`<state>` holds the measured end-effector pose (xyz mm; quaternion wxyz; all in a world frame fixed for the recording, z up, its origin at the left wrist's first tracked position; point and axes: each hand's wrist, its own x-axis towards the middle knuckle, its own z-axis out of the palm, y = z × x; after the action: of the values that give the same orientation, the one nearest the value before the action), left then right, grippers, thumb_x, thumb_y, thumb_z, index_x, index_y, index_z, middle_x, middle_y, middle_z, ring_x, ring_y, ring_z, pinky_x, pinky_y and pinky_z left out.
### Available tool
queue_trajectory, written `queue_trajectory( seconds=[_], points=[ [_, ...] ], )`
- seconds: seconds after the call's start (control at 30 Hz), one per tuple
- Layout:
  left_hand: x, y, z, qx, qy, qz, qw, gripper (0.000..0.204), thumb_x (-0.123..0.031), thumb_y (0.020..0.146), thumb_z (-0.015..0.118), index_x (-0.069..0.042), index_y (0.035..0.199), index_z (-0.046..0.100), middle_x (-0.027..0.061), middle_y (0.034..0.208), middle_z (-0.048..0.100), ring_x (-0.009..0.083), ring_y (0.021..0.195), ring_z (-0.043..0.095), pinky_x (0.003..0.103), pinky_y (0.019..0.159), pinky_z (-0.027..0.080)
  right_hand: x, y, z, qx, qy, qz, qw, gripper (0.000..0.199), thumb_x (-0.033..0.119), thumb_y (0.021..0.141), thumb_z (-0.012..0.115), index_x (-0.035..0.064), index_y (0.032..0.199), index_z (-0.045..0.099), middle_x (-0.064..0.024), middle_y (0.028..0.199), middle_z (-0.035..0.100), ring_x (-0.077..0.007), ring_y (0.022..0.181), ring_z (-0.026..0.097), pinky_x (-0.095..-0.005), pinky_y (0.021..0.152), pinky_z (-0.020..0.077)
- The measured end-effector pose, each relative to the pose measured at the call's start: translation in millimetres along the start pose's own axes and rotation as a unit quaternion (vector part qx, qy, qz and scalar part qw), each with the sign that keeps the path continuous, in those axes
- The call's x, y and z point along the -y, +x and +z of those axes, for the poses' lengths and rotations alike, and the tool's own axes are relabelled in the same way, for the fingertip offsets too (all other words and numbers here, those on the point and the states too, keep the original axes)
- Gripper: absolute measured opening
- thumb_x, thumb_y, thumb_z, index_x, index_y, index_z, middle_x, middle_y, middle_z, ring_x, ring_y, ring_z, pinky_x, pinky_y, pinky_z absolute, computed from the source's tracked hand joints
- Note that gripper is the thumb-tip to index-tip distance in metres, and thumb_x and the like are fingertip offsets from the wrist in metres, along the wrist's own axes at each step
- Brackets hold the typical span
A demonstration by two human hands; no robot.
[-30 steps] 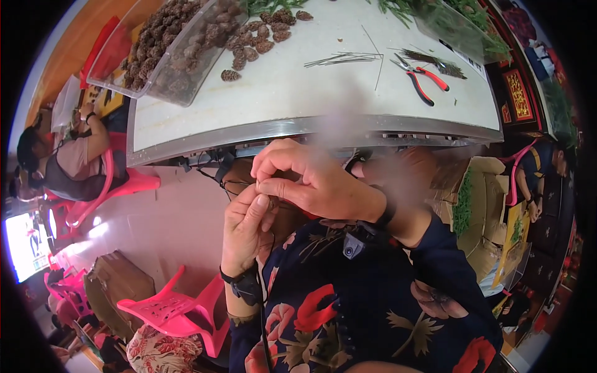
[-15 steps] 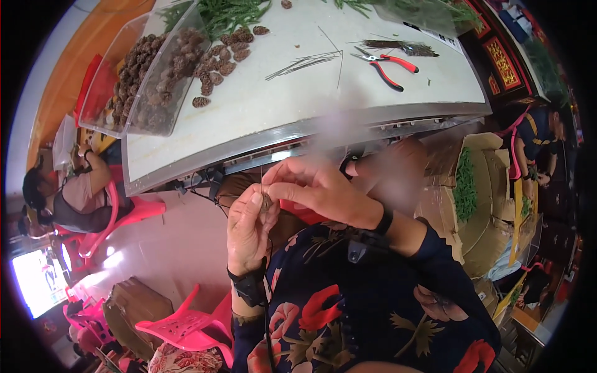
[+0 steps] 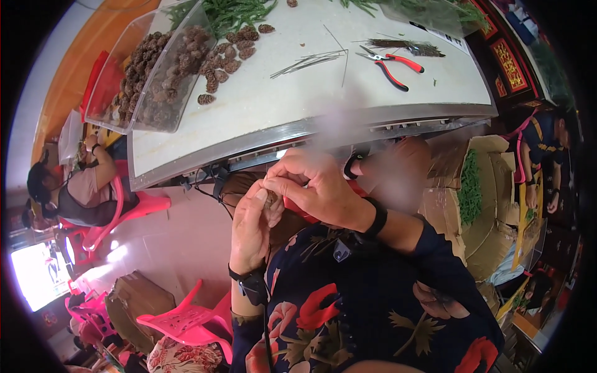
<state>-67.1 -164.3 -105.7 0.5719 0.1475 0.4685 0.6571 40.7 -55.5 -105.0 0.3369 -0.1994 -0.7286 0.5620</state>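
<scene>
Below the table's front edge, my two hands meet in front of my body. My left hand (image 3: pixel 250 227) is closed on a small brown pine cone (image 3: pixel 271 199), mostly covered by the fingers. Against its top, my right hand (image 3: pixel 326 194) pinches with thumb and forefinger at what looks like a thin wire; little of the wire shows. On the white table (image 3: pixel 261 115) lie several loose pine cones (image 3: pixel 230 56), thin wires (image 3: pixel 305 62), a wire bundle (image 3: pixel 404 45) and red-handled pliers (image 3: pixel 392 65) with their handles spread.
A clear plastic bin (image 3: pixel 134 118) of pine cones stands at the table's left end. Green sprigs (image 3: pixel 233 15) lie at the back. Right of me is a cardboard box (image 3: pixel 491 230) with greenery. Pink chairs (image 3: pixel 186 320) stand lower left; other people sit at both sides.
Both hands keep hold at the pine cone, with the right fingers slightly shifted and the wire less visible. The whole view has moved a little.
</scene>
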Motion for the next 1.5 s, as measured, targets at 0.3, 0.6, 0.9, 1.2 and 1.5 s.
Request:
queue_trajectory(
  seconds=[0.3, 0.6, 0.9, 1.2, 1.5],
  points=[
    [10, 19, 15, 0.029, -0.027, -0.002, 0.999, 0.012, -0.015, 0.094, 0.046, -0.006, 0.087, 0.050, -0.0030, 0.071, 0.041, 0.0042, 0.059, 0.033, 0.019, 0.052, 0.026, -4, -10, -21, -0.065, -0.169, -0.060, 0.982, 0.003, 0.002, 0.079, 0.067, 0.0007, 0.080, 0.064, -0.0088, 0.070, 0.058, -0.0192, 0.058, 0.056, -0.0291, 0.055, 0.0435],
    [14, 22, 20, 0.037, 0.028, -0.023, 0.999, 0.009, -0.013, 0.092, 0.045, -0.005, 0.090, 0.050, -0.0028, 0.072, 0.042, 0.0050, 0.061, 0.034, 0.019, 0.053, 0.026, -16, -6, -48, 0.026, -0.120, -0.174, 0.977, 0.017, 0.000, 0.075, 0.066, 0.0036, 0.091, 0.063, -0.0096, 0.080, 0.058, -0.0249, 0.069, 0.059, -0.0318, 0.063, 0.0465],
    [11, 17, 31, 0.093, -0.022, -0.114, 0.989, 0.008, -0.010, 0.090, 0.043, -0.004, 0.093, 0.049, -0.0014, 0.075, 0.042, 0.0056, 0.064, 0.035, 0.019, 0.055, 0.027, -18, -8, -79, 0.127, -0.198, -0.227, 0.945, 0.028, 0.004, 0.073, 0.067, 0.0021, 0.100, 0.061, -0.0104, 0.102, 0.055, -0.0252, 0.079, 0.059, -0.0312, 0.067, 0.0487],
    [20, 15, 42, 0.064, 0.088, -0.112, 0.988, 0.009, -0.009, 0.092, 0.041, -0.004, 0.093, 0.049, -0.0022, 0.076, 0.041, 0.0040, 0.065, 0.034, 0.018, 0.056, 0.027, -32, -27, -85, 0.154, -0.220, -0.253, 0.930, 0.025, 0.005, 0.078, 0.060, 0.0009, 0.102, 0.060, -0.0117, 0.101, 0.059, -0.0252, 0.084, 0.061, -0.0324, 0.069, 0.0496],
    [41, 31, 58, 0.030, 0.437, 0.068, 0.896, 0.007, -0.006, 0.093, 0.049, 0.000, 0.096, 0.048, 0.0047, 0.080, 0.049, 0.0175, 0.072, 0.049, 0.028, 0.066, 0.041, -37, -37, -96, 0.125, -0.341, -0.157, 0.918, 0.018, 0.011, 0.079, 0.059, 0.0024, 0.094, 0.061, -0.0078, 0.096, 0.061, -0.0264, 0.080, 0.060, -0.0355, 0.065, 0.0469]
  ],
)
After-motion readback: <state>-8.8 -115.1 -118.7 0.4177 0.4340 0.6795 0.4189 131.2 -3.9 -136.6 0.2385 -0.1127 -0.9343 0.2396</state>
